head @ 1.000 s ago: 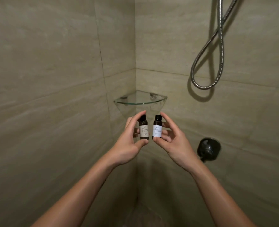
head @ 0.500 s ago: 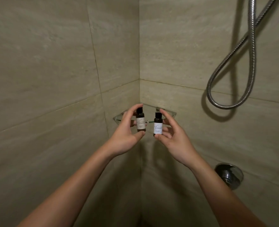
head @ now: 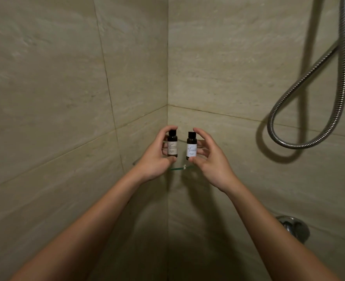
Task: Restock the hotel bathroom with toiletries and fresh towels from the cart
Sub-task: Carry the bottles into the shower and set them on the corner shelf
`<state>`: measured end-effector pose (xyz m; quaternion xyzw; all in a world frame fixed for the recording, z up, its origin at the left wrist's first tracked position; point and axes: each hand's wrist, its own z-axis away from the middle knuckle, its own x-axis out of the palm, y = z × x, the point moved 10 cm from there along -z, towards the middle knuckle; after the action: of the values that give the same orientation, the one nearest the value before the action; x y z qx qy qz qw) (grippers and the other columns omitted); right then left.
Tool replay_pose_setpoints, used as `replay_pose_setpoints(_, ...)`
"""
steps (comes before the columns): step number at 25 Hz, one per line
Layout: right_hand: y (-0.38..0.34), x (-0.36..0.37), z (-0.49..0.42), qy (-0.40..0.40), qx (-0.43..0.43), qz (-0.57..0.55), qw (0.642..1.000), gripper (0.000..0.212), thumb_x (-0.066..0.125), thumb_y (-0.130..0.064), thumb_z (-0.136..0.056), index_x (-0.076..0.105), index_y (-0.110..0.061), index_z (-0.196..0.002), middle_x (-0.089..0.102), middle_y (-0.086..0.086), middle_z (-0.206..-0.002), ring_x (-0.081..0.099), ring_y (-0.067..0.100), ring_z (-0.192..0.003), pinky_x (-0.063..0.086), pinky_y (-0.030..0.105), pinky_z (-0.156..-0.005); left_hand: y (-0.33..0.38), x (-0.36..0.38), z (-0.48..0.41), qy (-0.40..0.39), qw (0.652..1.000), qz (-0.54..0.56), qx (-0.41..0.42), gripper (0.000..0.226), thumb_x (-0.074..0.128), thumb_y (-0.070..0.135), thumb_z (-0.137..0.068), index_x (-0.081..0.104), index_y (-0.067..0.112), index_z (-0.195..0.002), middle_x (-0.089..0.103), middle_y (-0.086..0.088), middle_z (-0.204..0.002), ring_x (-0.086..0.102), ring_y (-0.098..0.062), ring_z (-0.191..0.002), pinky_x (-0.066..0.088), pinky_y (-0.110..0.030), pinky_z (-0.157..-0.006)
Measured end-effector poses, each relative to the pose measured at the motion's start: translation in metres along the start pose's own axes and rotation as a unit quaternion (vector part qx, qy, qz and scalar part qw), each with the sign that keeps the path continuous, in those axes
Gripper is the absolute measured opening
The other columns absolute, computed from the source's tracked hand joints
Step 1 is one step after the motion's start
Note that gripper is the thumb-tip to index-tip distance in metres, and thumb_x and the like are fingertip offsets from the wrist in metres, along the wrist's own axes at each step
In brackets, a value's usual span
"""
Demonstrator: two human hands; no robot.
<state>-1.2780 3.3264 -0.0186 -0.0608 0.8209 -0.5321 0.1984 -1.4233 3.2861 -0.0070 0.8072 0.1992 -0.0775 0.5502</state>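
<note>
Two small dark toiletry bottles with black caps and pale labels stand upright side by side in the shower corner. My left hand (head: 154, 157) pinches the left bottle (head: 172, 146) between thumb and fingers. My right hand (head: 210, 159) pinches the right bottle (head: 191, 146) the same way. Both bottles are over the glass corner shelf (head: 177, 168), whose front rim shows between my hands. Whether their bases touch the glass is hidden by my fingers.
Beige stone tile walls (head: 66, 88) meet in the corner behind the shelf. A chrome shower hose (head: 301, 110) hangs in a loop on the right wall. A round chrome valve (head: 294, 228) sits low on that wall.
Both hands carried the bottles forward to the glass corner shelf; they were below it, now they are over it. The view shifted downward and closer to the corner.
</note>
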Motion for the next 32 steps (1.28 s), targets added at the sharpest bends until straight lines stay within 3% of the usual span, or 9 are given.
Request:
replay_pose_setpoints(4, 0.009, 0.002, -0.025, -0.020, -0.007, 0.007, 1.000, 0.074, 0.064, 0.015, -0.086, 0.044, -0.033, -0.139, 0.056, 0.002, -0.126, 0.066, -0.001, -0.104, 0.052, 0.016, -0.079, -0.005, -0.001, -0.016, 0.018, 0.999, -0.026, 0.019, 0.074, 0.058, -0.019, -0.079, 0.045, 0.025, -0.137, 0.054, 0.002, -0.109, 0.053, 0.007, -0.076, 0.048, -0.013, -0.071)
replay_pose_setpoints(10, 0.024, 0.008, -0.040, -0.046, -0.018, 0.031, 0.998, 0.075, 0.069, 0.008, -0.085, 0.041, -0.039, -0.135, 0.054, -0.007, -0.124, 0.065, -0.004, -0.104, 0.056, 0.019, -0.083, -0.020, 0.003, -0.025, 0.018, 0.999, -0.043, 0.009, 0.079, 0.064, -0.018, -0.081, 0.042, 0.039, -0.131, 0.055, 0.010, -0.117, 0.061, -0.011, -0.095, 0.055, -0.023, -0.085)
replay_pose_setpoints(13, 0.027, 0.010, -0.044, -0.054, -0.021, 0.019, 0.998, 0.077, 0.068, 0.012, -0.084, 0.042, -0.038, -0.137, 0.056, -0.006, -0.122, 0.066, 0.002, -0.109, 0.056, 0.026, -0.092, -0.022, 0.003, -0.026, 0.021, 0.998, -0.057, 0.013, 0.080, 0.062, -0.018, -0.080, 0.042, 0.039, -0.131, 0.056, 0.011, -0.118, 0.058, -0.005, -0.092, 0.053, -0.024, -0.083)
replay_pose_setpoints(16, 0.031, 0.011, -0.048, -0.062, -0.013, 0.009, 0.998, 0.085, 0.066, 0.016, -0.084, 0.038, -0.035, -0.146, 0.055, -0.006, -0.120, 0.065, 0.004, -0.110, 0.055, 0.022, -0.092, -0.021, 0.007, -0.026, 0.021, 0.997, -0.070, 0.029, 0.076, 0.057, -0.020, -0.080, 0.043, 0.034, -0.132, 0.056, 0.014, -0.117, 0.056, 0.008, -0.093, 0.049, -0.018, -0.083)
replay_pose_setpoints(20, 0.035, 0.015, -0.053, -0.076, -0.006, 0.012, 0.997, 0.088, 0.068, 0.012, -0.086, 0.032, -0.030, -0.154, 0.053, -0.010, -0.121, 0.063, 0.008, -0.114, 0.052, 0.027, -0.101, -0.025, 0.004, -0.026, 0.031, 0.997, -0.065, 0.027, 0.073, 0.056, -0.018, -0.082, 0.045, 0.035, -0.130, 0.056, 0.014, -0.116, 0.056, 0.007, -0.096, 0.047, -0.014, -0.082)
replay_pose_setpoints(26, 0.042, 0.016, -0.054, -0.087, -0.007, 0.034, 0.996, 0.084, 0.073, 0.006, -0.085, 0.034, -0.025, -0.153, 0.055, -0.010, -0.127, 0.058, -0.013, -0.112, 0.049, 0.010, -0.092, -0.029, 0.000, -0.024, 0.051, 0.995, -0.076, 0.037, 0.074, 0.062, -0.010, -0.086, 0.040, 0.041, -0.135, 0.058, 0.014, -0.110, 0.060, 0.003, -0.094, 0.048, -0.013, -0.083)
replay_pose_setpoints(29, 0.045, 0.013, -0.056, -0.079, -0.005, 0.012, 0.997, 0.083, 0.074, 0.006, -0.084, 0.037, -0.025, -0.151, 0.055, -0.006, -0.129, 0.060, 0.003, -0.119, 0.051, 0.028, -0.103, -0.032, 0.001, -0.024, 0.049, 0.996, -0.075, 0.023, 0.084, 0.066, -0.008, -0.086, 0.029, 0.035, -0.147, 0.057, 0.010, -0.109, 0.062, 0.003, -0.091, 0.051, -0.015, -0.083)
replay_pose_setpoints(32, 0.047, 0.013, -0.056, -0.075, -0.010, 0.013, 0.997, 0.083, 0.076, 0.003, -0.083, 0.038, -0.027, -0.151, 0.056, -0.008, -0.127, 0.060, 0.003, -0.120, 0.050, 0.030, -0.105, -0.032, 0.001, -0.025, 0.044, 0.995, -0.088, 0.013, 0.086, 0.068, -0.005, -0.085, 0.025, 0.031, -0.151, 0.057, 0.009, -0.106, 0.061, 0.005, -0.089, 0.050, -0.013, -0.082)
